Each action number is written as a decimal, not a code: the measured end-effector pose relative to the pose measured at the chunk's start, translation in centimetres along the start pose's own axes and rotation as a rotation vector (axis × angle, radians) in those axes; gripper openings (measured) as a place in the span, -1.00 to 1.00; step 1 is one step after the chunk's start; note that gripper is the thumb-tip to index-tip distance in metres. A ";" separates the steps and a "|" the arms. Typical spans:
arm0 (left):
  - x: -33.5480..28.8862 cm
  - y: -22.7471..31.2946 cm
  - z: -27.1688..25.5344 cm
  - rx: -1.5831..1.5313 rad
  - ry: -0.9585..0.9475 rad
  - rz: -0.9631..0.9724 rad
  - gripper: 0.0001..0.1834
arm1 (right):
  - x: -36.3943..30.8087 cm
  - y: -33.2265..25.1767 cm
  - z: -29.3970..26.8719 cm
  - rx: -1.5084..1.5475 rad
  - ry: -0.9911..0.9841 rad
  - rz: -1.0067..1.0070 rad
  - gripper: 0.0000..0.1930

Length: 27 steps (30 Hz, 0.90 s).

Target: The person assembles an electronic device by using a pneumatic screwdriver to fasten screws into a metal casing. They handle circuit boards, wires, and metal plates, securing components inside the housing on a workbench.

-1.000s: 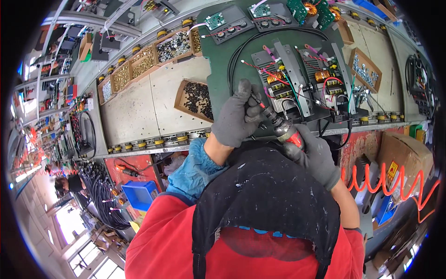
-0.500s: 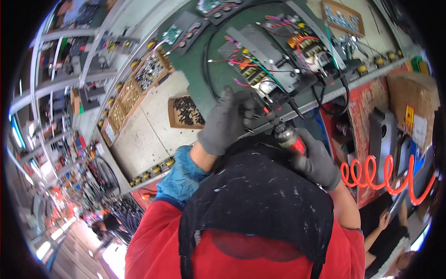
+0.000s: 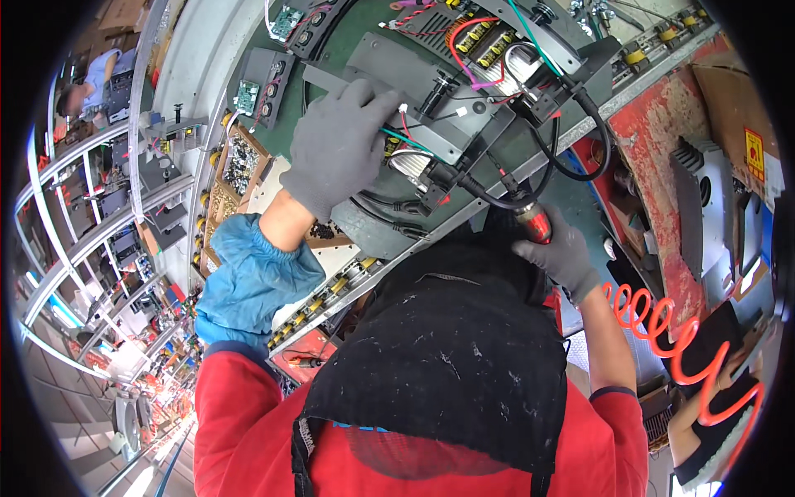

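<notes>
My left hand point(image 3: 335, 149), in a grey glove, lies with its fingers spread on the near electronic unit's grey metal housing point(image 3: 406, 70). Beneath and beside the fingers are yellow-wrapped parts, a green wire and a thin red wire. In my right hand point(image 3: 563, 253), also gloved, is a red air screwdriver point(image 3: 532, 224). Its bit points up toward the units' near edge, close to the black power cables point(image 3: 497, 199). A second unit with a copper-and-yellow coil section point(image 3: 484, 41) sits to the right of the first.
Small grey assemblies with green circuit boards point(image 3: 247, 98) stand at the left. Trays of small screws point(image 3: 240, 166) line the bench's left side; a box of black screws point(image 3: 327, 232) is partly under my left wrist. An orange coiled air hose point(image 3: 662, 331) hangs at right, beside a cardboard box point(image 3: 737, 108).
My left hand has moved left and up, from near the screwdriver tip onto the unit's housing, and its fingers have spread. The screwdriver stays in my right hand. The view has shifted.
</notes>
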<state>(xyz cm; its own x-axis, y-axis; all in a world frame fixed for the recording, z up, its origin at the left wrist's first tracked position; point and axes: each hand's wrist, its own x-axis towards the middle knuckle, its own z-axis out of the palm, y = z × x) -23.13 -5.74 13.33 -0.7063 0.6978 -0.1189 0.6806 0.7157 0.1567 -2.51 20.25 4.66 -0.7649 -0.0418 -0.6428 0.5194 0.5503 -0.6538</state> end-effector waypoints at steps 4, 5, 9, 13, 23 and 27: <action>0.9 -0.4 0.2 0.000 -0.062 0.059 -0.54 | 1.7 -0.3 0.0 0.000 -0.021 -0.005 -0.24; 1.0 -0.7 0.2 -0.010 -0.069 0.074 -0.54 | 1.9 -0.6 -0.2 -0.021 -0.032 0.008 -0.24; 1.4 -1.5 0.2 -0.064 -0.121 0.103 -0.52 | 2.4 -0.3 -0.5 -0.053 -0.057 0.004 -0.23; 1.5 -2.0 1.0 -0.063 -0.080 0.149 -0.54 | 3.1 -0.3 -0.8 -0.107 -0.034 -0.042 -0.23; 1.7 -2.6 2.0 -0.047 -0.026 0.299 -0.50 | 4.4 1.5 0.0 -0.405 0.198 -0.253 -0.40; 1.9 -2.4 2.2 -0.066 -0.004 0.310 -0.47 | 4.5 1.6 -0.1 -0.424 0.211 -0.279 -0.46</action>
<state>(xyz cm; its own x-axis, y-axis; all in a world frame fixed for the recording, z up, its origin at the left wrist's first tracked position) -25.68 -6.11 10.62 -0.4666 0.8824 -0.0599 0.8490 0.4659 0.2493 -5.11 21.04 0.74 -0.9341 -0.0904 -0.3453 0.1198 0.8320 -0.5418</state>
